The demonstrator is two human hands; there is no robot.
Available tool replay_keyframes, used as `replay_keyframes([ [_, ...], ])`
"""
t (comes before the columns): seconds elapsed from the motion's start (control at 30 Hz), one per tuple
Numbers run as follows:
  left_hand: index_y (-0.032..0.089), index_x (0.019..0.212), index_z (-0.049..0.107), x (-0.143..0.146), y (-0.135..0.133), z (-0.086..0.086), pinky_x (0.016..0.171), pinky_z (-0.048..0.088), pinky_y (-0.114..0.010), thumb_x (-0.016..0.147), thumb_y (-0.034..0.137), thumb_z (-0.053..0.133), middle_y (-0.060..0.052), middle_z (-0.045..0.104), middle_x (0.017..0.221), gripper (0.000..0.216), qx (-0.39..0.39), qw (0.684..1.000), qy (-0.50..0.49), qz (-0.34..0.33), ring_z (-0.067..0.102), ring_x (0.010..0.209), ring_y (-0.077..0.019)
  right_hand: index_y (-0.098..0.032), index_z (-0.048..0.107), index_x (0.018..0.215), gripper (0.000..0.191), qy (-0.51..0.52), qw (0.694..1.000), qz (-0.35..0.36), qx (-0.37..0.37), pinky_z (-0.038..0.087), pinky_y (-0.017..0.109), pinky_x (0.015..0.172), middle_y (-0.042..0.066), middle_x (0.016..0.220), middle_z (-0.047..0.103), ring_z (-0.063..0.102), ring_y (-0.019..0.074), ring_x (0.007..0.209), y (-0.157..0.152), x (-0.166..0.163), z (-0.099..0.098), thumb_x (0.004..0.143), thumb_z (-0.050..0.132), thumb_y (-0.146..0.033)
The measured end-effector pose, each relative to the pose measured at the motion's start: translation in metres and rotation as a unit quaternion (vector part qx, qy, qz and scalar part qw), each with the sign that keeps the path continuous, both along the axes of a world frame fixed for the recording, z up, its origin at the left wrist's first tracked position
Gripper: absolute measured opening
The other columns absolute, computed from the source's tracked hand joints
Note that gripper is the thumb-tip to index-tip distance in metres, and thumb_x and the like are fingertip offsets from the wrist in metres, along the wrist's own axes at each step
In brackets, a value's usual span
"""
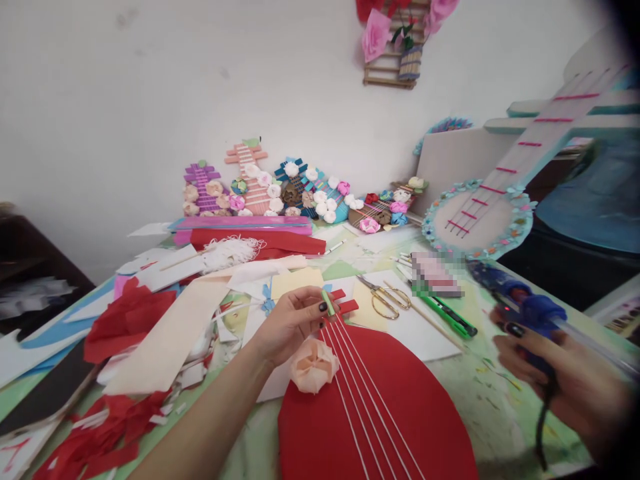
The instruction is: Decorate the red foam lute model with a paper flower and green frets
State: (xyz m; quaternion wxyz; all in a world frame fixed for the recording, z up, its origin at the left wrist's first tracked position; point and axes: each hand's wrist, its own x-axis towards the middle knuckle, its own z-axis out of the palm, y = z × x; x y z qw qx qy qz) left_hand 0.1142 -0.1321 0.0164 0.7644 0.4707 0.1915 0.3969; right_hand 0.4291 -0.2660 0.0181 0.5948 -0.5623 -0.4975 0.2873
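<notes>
Near the middle, my left hand (295,321) is closed in a pinch on a small green piece (327,303) at the narrow top of a red paper lute (420,387). Several white strings run down the lute's face, and two red tabs stick out beside the fingers. A cream paper flower (314,367) sits on the lute's left edge, just under my left hand. At the right, my right hand (560,380) is wrapped round a blue hot glue gun (535,308), its nozzle pointing up and left. A small red light glows on the gun.
Gold-handled scissors (385,299), a green utility knife (453,315) and a thin stick lie beyond the lute. Red paper scraps (117,320) and cream strips cover the left side. Decorated paper lutes (250,180) stand along the wall; a large pale one (480,213) leans at right.
</notes>
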Motion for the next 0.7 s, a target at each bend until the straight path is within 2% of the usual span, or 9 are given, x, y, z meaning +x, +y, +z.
replay_keyframes([
  [0.03, 0.014, 0.078, 0.066, 0.000, 0.000, 0.000, 0.060, 0.042, -0.020, 0.070, 0.018, 0.072, -0.001, 0.066, 0.068, 0.011, 0.004, 1.000, 0.000, -0.002, 0.059, 0.064, -0.0091, -0.022, 0.060, 0.084, 0.020, 0.078, 0.993, 0.073, -0.045, 0.020, 0.026, 0.033, -0.004, 0.042, 0.034, 0.031, 0.0081, 0.032, 0.002, -0.019, 0.002, 0.079, 0.057, -0.041],
  [0.1, 0.013, 0.075, 0.066, 0.001, -0.001, 0.000, 0.061, 0.043, -0.020, 0.068, 0.016, 0.073, -0.002, 0.066, 0.068, 0.010, 0.010, 1.000, -0.003, -0.001, 0.058, 0.063, -0.0090, -0.022, 0.058, 0.088, 0.029, 0.175, 0.972, 0.146, -0.057, 0.016, 0.024, 0.033, -0.005, 0.043, 0.034, 0.025, 0.0067, 0.031, 0.006, -0.051, 0.003, 0.077, 0.055, -0.048],
  [0.17, 0.012, 0.071, 0.066, 0.002, -0.002, 0.000, 0.060, 0.043, -0.020, 0.066, 0.014, 0.074, -0.002, 0.066, 0.066, 0.009, 0.010, 1.000, -0.006, 0.004, 0.058, 0.061, -0.0089, -0.020, 0.057, 0.089, 0.031, 0.188, 0.964, 0.183, -0.049, 0.018, 0.023, 0.033, -0.004, 0.043, 0.039, 0.030, 0.0083, 0.032, 0.008, -0.076, -0.001, 0.078, 0.051, -0.049],
  [0.27, 0.012, 0.067, 0.066, 0.003, -0.002, -0.001, 0.058, 0.044, -0.020, 0.063, 0.012, 0.075, -0.002, 0.065, 0.061, 0.010, 0.009, 1.000, -0.011, 0.019, 0.058, 0.057, -0.0091, -0.018, 0.056, 0.085, 0.026, 0.130, 0.970, 0.201, -0.048, 0.026, 0.022, 0.035, -0.002, 0.045, 0.045, 0.037, 0.0090, 0.036, 0.009, -0.102, -0.005, 0.084, 0.047, -0.042],
  [0.4, 0.012, 0.067, 0.065, 0.004, -0.003, -0.001, 0.055, 0.043, -0.019, 0.062, 0.012, 0.076, -0.003, 0.067, 0.063, 0.012, 0.024, 0.999, -0.016, 0.019, 0.058, 0.057, -0.0090, -0.016, 0.055, 0.082, 0.030, 0.055, 0.973, 0.219, -0.040, 0.032, 0.021, 0.040, -0.002, 0.049, 0.046, 0.040, 0.0085, 0.041, 0.007, -0.121, -0.005, 0.087, 0.045, -0.044],
  [0.5, 0.012, 0.068, 0.064, 0.005, -0.005, 0.001, 0.054, 0.044, -0.019, 0.062, 0.011, 0.076, -0.002, 0.066, 0.062, 0.014, 0.029, 0.999, -0.012, 0.016, 0.057, 0.055, -0.0085, -0.016, 0.054, 0.082, 0.032, 0.042, 0.969, 0.240, -0.049, 0.033, 0.020, 0.041, -0.003, 0.048, 0.043, 0.038, 0.0081, 0.041, 0.004, -0.126, -0.006, 0.088, 0.042, -0.045],
  [0.7, 0.012, 0.069, 0.062, 0.006, -0.007, 0.002, 0.052, 0.045, -0.018, 0.060, 0.007, 0.076, -0.001, 0.066, 0.060, 0.017, 0.033, 0.999, -0.009, 0.007, 0.058, 0.053, -0.0085, -0.015, 0.051, 0.076, 0.035, 0.027, 0.971, 0.224, -0.073, 0.032, 0.020, 0.041, -0.004, 0.050, 0.039, 0.034, 0.0068, 0.042, 0.000, -0.124, -0.013, 0.087, 0.042, -0.047],
])
